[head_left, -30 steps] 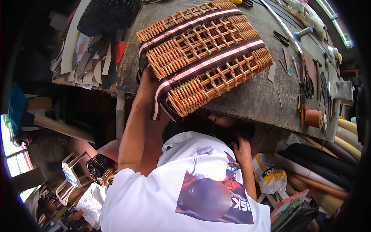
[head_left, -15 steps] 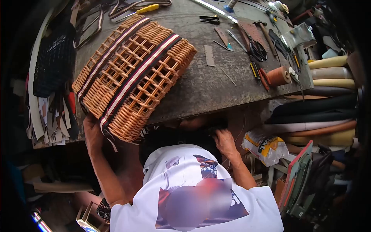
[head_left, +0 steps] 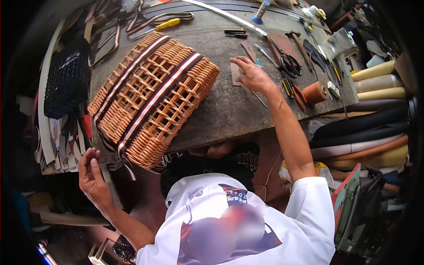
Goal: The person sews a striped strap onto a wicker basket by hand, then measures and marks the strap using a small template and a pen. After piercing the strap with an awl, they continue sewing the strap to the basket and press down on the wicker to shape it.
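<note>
A wicker basket (head_left: 154, 97) lies tilted on the left half of the worktable, with two striped straps (head_left: 161, 90) across it and loose strap ends hanging past the front edge. My left hand (head_left: 93, 179) is off the basket, to the left of its lower corner, fingers apart and empty. Over the table, to the right of the basket, my right hand (head_left: 252, 75) reaches out with fingers spread. Its fingertips are above or at a small grey-beige strip (head_left: 236, 75); contact cannot be made out.
Scissors (head_left: 290, 64), a hammer (head_left: 304, 51), red-handled pliers (head_left: 299, 96) and an orange thread spool (head_left: 316, 92) lie to the right on the table (head_left: 212, 119). A yellow-handled tool (head_left: 168, 23) is behind the basket. Rolls of material (head_left: 373, 84) are stacked beyond the right edge.
My left hand has let go of the basket's lower corner and moved down and left. My right hand has risen from near my lap to the small strip on the table.
</note>
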`<state>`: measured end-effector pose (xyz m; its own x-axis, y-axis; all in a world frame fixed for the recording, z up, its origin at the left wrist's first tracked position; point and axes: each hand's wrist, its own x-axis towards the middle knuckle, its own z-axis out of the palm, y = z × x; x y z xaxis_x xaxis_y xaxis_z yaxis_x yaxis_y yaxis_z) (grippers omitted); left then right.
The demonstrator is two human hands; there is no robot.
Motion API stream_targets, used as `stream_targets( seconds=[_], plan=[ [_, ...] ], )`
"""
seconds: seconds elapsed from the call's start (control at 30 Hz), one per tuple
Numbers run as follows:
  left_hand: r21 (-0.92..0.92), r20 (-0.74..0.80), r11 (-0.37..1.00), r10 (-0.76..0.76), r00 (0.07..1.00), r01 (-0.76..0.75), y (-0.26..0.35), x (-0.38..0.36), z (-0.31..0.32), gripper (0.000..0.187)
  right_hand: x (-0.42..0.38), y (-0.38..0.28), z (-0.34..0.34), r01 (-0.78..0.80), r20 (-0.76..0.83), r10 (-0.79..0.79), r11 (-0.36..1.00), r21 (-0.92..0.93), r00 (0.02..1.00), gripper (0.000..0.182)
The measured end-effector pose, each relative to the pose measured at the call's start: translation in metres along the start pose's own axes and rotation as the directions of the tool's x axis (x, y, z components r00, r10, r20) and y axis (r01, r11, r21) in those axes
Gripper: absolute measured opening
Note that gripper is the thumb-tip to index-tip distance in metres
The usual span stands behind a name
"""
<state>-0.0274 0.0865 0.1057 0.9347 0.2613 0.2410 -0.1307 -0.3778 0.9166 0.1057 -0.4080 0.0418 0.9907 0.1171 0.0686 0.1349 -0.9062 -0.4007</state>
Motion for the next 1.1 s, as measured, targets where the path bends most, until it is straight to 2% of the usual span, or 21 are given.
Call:
stream_targets(
  seconds=[0.07,0.17,0.2,0.3,0.33,0.43,0.5,0.53,0.57,0.63,0.67,0.7,0.73,0.77,0.83,0.87,0.97,1.0,1.03,1.07,1.1],
  plan=[
    [0.017,-0.037,0.997,0.079,0.996,-0.078,0.021,-0.009,0.003,0.022,0.031,0.010,-0.002,-0.032,0.229,0.051,0.996,-0.086,0.972,0.075],
    [0.061,-0.022,0.978,0.201,0.979,-0.200,0.029,-0.015,0.003,0.021,0.045,0.004,-0.011,-0.080,0.339,0.128,0.985,-0.153,0.932,0.076],
    [0.036,-0.014,0.975,0.220,0.975,-0.220,0.034,-0.013,0.008,0.021,0.042,0.007,-0.009,-0.125,0.313,0.141,0.989,-0.073,0.939,0.067],
    [-0.012,0.045,0.956,0.292,0.955,-0.292,0.051,-0.001,0.029,0.021,0.036,0.017,-0.010,-0.133,0.259,0.155,0.986,-0.103,0.953,0.058],
    [-0.010,0.081,0.947,0.321,0.944,-0.322,0.056,0.003,0.037,0.021,0.027,0.020,-0.008,-0.117,0.149,0.135,0.986,-0.122,0.980,0.053],
    [0.013,0.217,0.896,0.430,0.876,-0.443,0.067,0.015,0.060,0.023,-0.004,-0.008,-0.023,-0.283,0.016,0.284,0.950,0.134,0.959,0.051],
    [-0.010,0.330,0.869,0.469,0.819,-0.494,0.085,0.016,0.082,0.024,-0.040,-0.057,-0.043,-0.334,0.054,0.337,0.874,0.352,0.940,0.050],
    [-0.007,0.389,0.868,0.459,0.799,-0.496,0.092,0.015,0.093,0.027,-0.059,-0.082,-0.050,-0.259,0.025,0.278,0.855,0.450,0.960,0.048],
    [-0.001,0.472,0.836,0.484,0.737,-0.548,0.100,0.014,0.103,0.035,-0.077,-0.105,-0.053,-0.178,-0.008,0.216,0.822,0.540,0.976,0.047],
    [-0.054,0.600,0.852,0.445,0.665,-0.521,0.113,0.008,0.122,0.047,-0.101,-0.139,-0.044,0.026,-0.039,0.011,0.566,0.824,0.999,0.038],
    [-0.084,0.673,0.912,0.349,0.652,-0.402,0.114,0.001,0.124,0.055,-0.107,-0.155,-0.047,-0.002,0.014,-0.020,0.503,0.864,1.000,0.034],
    [-0.087,0.688,0.914,0.343,0.640,-0.397,0.114,-0.002,0.127,0.049,-0.110,-0.166,-0.050,-0.030,0.062,-0.060,0.437,0.899,0.996,0.031],
    [-0.097,0.683,0.899,0.372,0.628,-0.428,0.110,-0.002,0.127,0.043,-0.109,-0.168,-0.046,0.090,-0.044,-0.115,0.433,0.897,0.992,0.025],
    [-0.105,0.677,0.884,0.400,0.618,-0.456,0.107,-0.002,0.125,0.038,-0.109,-0.171,-0.043,0.147,-0.113,-0.097,0.499,0.854,0.989,0.024],
    [-0.031,0.682,0.927,0.293,0.670,-0.373,0.104,-0.008,0.120,0.030,-0.107,-0.177,-0.036,0.245,-0.248,-0.083,0.621,0.745,0.965,0.022],
    [0.009,0.678,0.945,0.235,0.697,-0.327,0.104,-0.009,0.118,0.026,-0.104,-0.180,-0.030,0.349,-0.369,-0.141,0.727,0.591,0.919,0.025],
    [0.041,0.636,0.889,0.328,0.698,-0.455,0.103,0.002,0.115,0.023,-0.082,-0.166,-0.027,0.372,-0.417,-0.151,0.767,0.523,0.896,0.031],
    [0.065,0.582,0.865,0.372,0.723,-0.497,0.106,0.012,0.106,0.021,-0.069,-0.143,-0.027,0.282,-0.392,-0.085,0.833,0.477,0.916,0.037],
    [0.078,0.513,0.863,0.394,0.763,-0.498,0.103,0.024,0.094,0.017,-0.049,-0.109,-0.030,0.158,-0.406,-0.003,0.924,0.349,0.914,0.037],
    [0.191,0.444,0.869,0.339,0.830,-0.457,0.102,0.034,0.077,0.015,-0.029,-0.072,-0.033,-0.001,-0.366,0.146,0.929,0.369,0.919,0.037],
    [0.182,0.386,0.856,0.391,0.836,-0.485,0.097,0.047,0.063,0.017,-0.010,-0.032,-0.038,-0.168,-0.366,0.206,0.977,0.132,0.908,0.030]
  ],
)
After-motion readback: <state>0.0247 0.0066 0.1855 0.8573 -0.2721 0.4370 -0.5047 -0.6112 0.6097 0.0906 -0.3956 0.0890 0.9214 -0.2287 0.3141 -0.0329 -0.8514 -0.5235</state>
